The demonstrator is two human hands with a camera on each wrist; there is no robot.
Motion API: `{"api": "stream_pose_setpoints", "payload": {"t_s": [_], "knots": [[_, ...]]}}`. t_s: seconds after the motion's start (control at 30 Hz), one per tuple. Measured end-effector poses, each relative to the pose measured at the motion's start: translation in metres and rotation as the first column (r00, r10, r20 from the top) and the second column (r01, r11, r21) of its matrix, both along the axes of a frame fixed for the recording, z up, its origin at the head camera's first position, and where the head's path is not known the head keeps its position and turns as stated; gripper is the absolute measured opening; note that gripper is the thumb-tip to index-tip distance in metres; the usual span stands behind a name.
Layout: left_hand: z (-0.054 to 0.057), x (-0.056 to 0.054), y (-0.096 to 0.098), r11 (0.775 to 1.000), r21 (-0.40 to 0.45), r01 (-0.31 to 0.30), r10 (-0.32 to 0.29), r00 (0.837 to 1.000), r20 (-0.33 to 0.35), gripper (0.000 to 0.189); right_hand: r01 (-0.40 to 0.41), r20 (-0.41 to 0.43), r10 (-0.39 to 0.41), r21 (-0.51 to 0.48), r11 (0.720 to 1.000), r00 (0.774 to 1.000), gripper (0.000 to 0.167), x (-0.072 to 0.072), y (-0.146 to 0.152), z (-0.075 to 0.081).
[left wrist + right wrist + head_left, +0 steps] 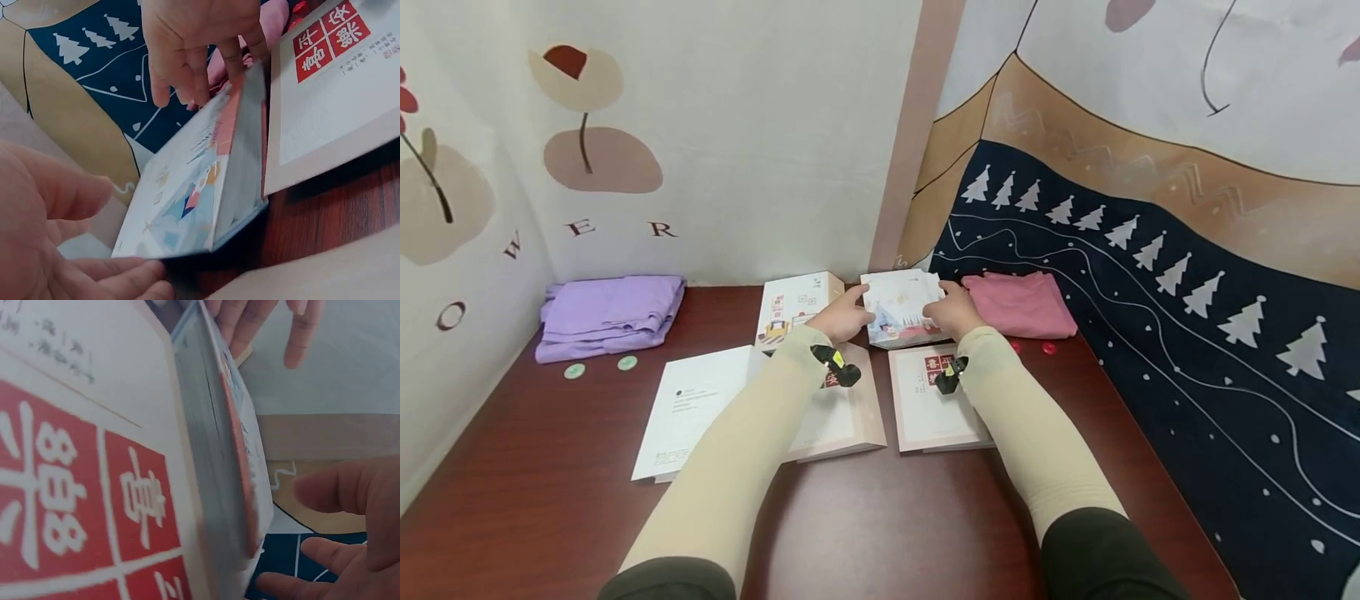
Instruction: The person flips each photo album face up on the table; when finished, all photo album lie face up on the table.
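Note:
A thick white block with a printed winter picture [898,302] stands at the back middle of the table, its layered, page-like edge showing in the left wrist view. My left hand [841,317] is at its left end, fingers along the lower edge [134,284] and thumb lifted off the cover. At the opposite end is my right hand [957,311], whose fingers [231,56] reach down straight to the block. The right wrist view has the right thumb [334,484] spread away from the cover. Right in front lies a white calendar-like stand with red characters [921,417].
A similar stand [850,417] and a white folded one [696,408] lie to the left. Behind them is a white box with a truck picture [786,304]. Folded purple cloth [610,317], pink cloth [1022,304], green buttons [574,371] and red buttons [1049,348] flank these.

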State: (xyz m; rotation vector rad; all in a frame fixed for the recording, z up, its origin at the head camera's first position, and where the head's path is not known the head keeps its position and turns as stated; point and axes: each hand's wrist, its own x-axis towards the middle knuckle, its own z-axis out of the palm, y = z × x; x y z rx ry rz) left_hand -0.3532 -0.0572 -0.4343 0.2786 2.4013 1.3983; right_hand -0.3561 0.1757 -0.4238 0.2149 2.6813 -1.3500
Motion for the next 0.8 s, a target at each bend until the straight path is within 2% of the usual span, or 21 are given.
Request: {"api": "stream_pose_setpoints", "payload": {"t_s": [0.13,0.27,0.37,0.5,0.63,0.7,0.8], "knots": [[0.001,0.005,-0.017,0.998,0.064,0.028,-0.027,0.999,-0.025,0.071,0.011,0.012,-0.01,-0.025,1.0,1.0,0.078,0.004,-0.006,-0.001],[0.003,0.009,-0.048,0.992,0.124,-0.004,0.014,0.997,-0.08,0.068,-0.027,-0.015,0.026,-0.039,0.999,1.0,0.079,0.011,-0.019,0.004],[0.007,0.014,-0.073,0.99,0.136,-0.041,0.057,0.991,-0.12,0.065,-0.058,-0.05,0.054,-0.095,0.994,0.997,0.077,0.016,-0.032,0.009],[0.011,0.024,-0.104,0.985,0.104,-0.137,0.149,0.982,-0.12,0.064,-0.138,-0.072,0.126,-0.198,0.97,0.989,0.074,0.023,-0.049,0.015],[0.01,0.03,-0.132,0.967,0.108,-0.232,0.238,0.97,-0.048,0.067,-0.234,-0.072,0.224,-0.235,0.943,0.972,0.071,0.026,-0.068,0.015],[0.008,0.03,-0.145,0.967,0.079,-0.244,0.247,0.969,-0.028,0.069,-0.276,-0.075,0.266,-0.233,0.932,0.961,0.069,0.026,-0.078,0.014],[0.005,0.029,-0.16,0.979,-0.038,-0.202,0.201,0.979,-0.022,0.072,-0.324,-0.072,0.315,-0.23,0.918,0.946,0.069,0.024,-0.093,0.01]]}}
